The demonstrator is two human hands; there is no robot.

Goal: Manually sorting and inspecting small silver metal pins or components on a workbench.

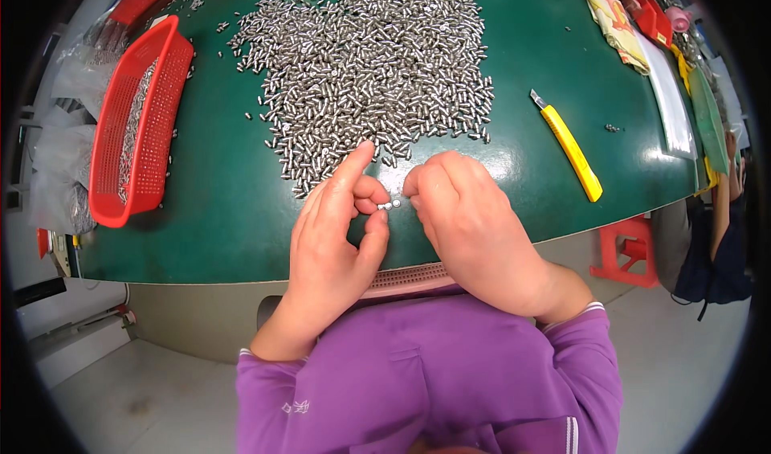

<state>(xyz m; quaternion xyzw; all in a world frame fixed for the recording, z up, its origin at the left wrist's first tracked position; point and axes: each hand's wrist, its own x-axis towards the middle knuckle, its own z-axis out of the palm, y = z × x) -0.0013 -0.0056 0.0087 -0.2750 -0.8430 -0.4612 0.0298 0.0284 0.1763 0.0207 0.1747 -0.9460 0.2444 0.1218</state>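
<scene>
Some small metal parts (pixel 389 206) were on the near side of the pile (pixel 377 72), pinched in my left hand (pixel 325 227). My right hand (pixel 467 209), same side of pile, was bunched; couldn't tell if it held any. Red basket (pixel 166 116) stood left of pile, yellow cutter (pixel 571 150) right.

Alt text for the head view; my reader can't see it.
Small silvery pieces show between the left hand and the right hand. Beyond them, a large pile of metal parts lies on a green table, red basket left, yellow cutter right.
</scene>
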